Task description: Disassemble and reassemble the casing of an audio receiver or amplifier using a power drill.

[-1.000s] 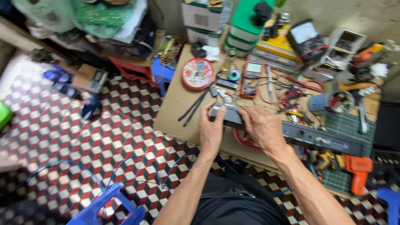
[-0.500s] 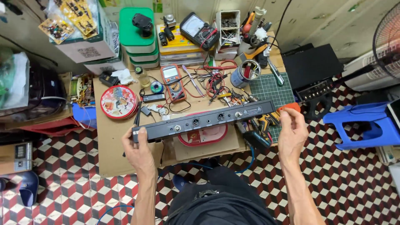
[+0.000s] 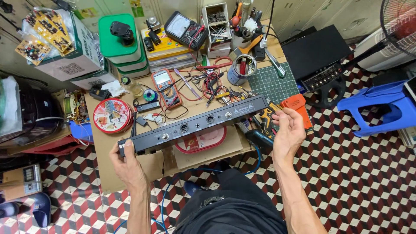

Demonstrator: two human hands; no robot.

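Beyond the hands, screwdrivers are held upright in a tin can (image 3: 241,69). Lower, a long black audio unit (image 3: 195,124) is gripped endwise by the left hand (image 3: 125,167); the right hand (image 3: 288,130) is open just beside its other end.

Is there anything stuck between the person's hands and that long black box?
Nothing visible. The left hand grips the left end of the long black box directly. The right hand sits at its right end, palm open; whether it touches cannot be told, but nothing lies between. Tools and wires crowd the table under and behind it.
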